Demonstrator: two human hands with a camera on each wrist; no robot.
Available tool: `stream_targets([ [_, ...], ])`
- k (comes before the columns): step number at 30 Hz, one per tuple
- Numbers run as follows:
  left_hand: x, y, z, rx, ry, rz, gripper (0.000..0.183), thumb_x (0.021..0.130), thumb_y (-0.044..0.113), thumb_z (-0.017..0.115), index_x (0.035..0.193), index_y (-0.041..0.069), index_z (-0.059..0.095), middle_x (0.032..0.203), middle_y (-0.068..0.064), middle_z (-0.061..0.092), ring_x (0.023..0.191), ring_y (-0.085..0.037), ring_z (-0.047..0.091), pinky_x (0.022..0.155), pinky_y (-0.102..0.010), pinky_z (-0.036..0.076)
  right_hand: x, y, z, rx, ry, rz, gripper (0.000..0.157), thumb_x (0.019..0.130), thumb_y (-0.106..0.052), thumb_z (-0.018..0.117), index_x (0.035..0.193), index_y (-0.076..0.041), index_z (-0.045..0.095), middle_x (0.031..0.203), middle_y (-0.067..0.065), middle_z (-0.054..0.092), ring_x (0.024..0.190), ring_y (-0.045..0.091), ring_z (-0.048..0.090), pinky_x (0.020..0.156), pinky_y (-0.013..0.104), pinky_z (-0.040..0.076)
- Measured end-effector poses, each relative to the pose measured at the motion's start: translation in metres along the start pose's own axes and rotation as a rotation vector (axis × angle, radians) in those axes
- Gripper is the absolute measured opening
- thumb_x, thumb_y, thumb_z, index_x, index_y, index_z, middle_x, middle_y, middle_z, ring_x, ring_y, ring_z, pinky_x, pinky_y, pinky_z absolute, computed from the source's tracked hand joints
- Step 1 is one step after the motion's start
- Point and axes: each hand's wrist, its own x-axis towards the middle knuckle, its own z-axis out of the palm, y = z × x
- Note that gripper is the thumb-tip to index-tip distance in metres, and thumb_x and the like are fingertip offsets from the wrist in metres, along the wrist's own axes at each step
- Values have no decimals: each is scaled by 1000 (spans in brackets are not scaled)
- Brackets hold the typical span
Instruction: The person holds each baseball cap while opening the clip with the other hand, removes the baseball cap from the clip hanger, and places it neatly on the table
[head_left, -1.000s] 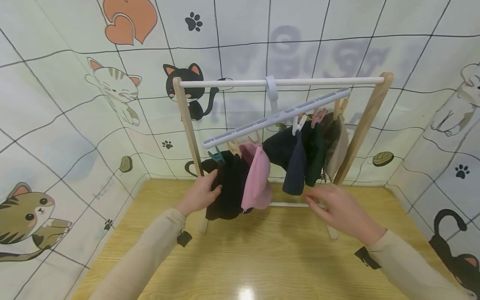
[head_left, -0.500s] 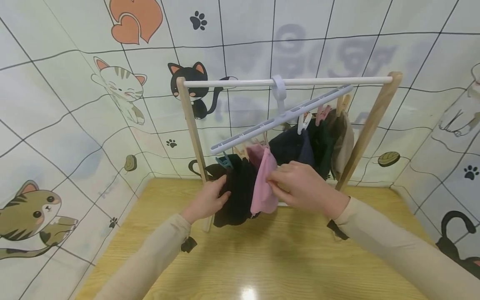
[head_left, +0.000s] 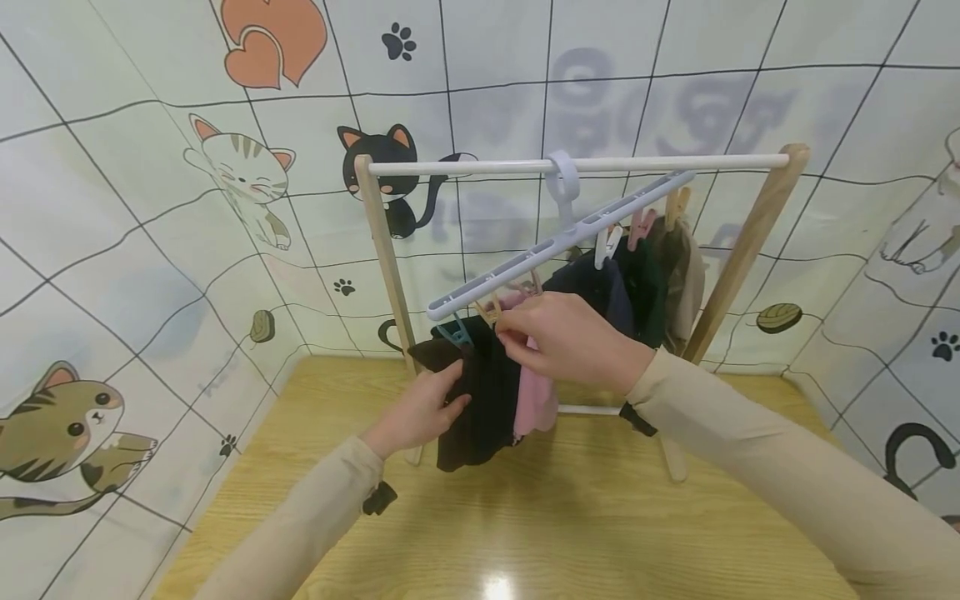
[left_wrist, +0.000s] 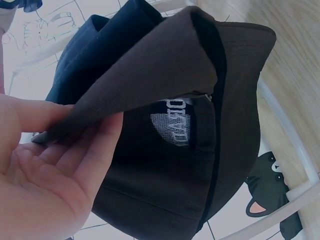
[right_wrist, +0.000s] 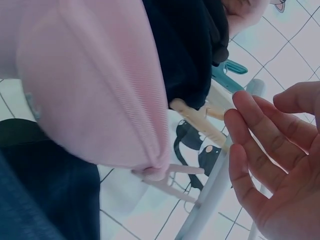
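Note:
My left hand [head_left: 420, 408] pinches the edge of a dark brown cap [left_wrist: 165, 60] between thumb and fingers. In the left wrist view, a label shows inside this cap, and its brim is at the right. A teal clothespin [head_left: 455, 333] is at the cap's upper end, below the low left end of the lilac hanger [head_left: 555, 246]. My right hand [right_wrist: 280, 165] has loosely bent fingers close to a beige clothespin [right_wrist: 200, 122], which is on a dark navy cap [right_wrist: 182, 55]. Nothing shows between those fingers. Beside it hangs a pink cap [right_wrist: 100, 90] from a pink clothespin [right_wrist: 172, 187].
The tilted hanger hooks over the white rail [head_left: 480, 167] of a wooden-legged rack [head_left: 750, 250]. More dark and beige caps [head_left: 678, 283] hang at its higher right end from white, pink and beige clothespins. The rack stands on a wood-grain table [head_left: 562, 517] before a cat-patterned backdrop.
My right hand has moved left and up, from below the navy cap past the pink cap to the beige clothespin. My left hand and the brown cap have shifted slightly right, the hanger with them.

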Motion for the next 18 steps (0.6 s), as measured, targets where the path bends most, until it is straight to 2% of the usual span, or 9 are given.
stream_targets([
  [6, -1, 8, 1, -35, -39, -2, 29, 89, -2, 64, 116, -1, 53, 102, -9, 62, 83, -19, 56, 73, -30, 50, 13, -5, 3, -50, 30, -1, 9, 88, -10, 64, 79, -12, 63, 63, -6, 52, 55, 10, 45, 51, 27, 38],
  [10, -3, 12, 3, -16, -47, 25, 26, 89, -2, 64, 113, -2, 53, 95, -8, 59, 80, -19, 54, 71, -30, 48, 18, -12, 4, -85, 9, 65, 11, 88, -15, 66, 77, -13, 65, 61, -8, 52, 54, 10, 46, 47, 27, 38],
  [13, -4, 14, 3, 1, -51, 29, 23, 89, -2, 64, 108, -2, 52, 83, -5, 55, 70, -17, 52, 62, -27, 46, 22, -17, 4, -93, -14, 115, 12, 87, -19, 69, 77, -13, 67, 62, -7, 56, 53, 10, 48, 46, 26, 39],
  [15, -4, 15, 3, 15, -49, 37, 21, 88, -3, 64, 106, -2, 52, 82, -4, 54, 70, -18, 52, 62, -27, 45, 25, -20, 3, -100, -26, 140, 16, 87, -23, 71, 75, -13, 67, 60, -6, 56, 52, 10, 49, 45, 26, 38],
  [18, -4, 16, 4, 31, -42, 53, 23, 88, -2, 64, 107, -3, 52, 89, -8, 57, 77, -20, 54, 68, -31, 48, 29, -25, 3, -127, -44, 175, 25, 85, -31, 72, 70, -13, 64, 54, -6, 49, 49, 11, 46, 43, 27, 34],
])
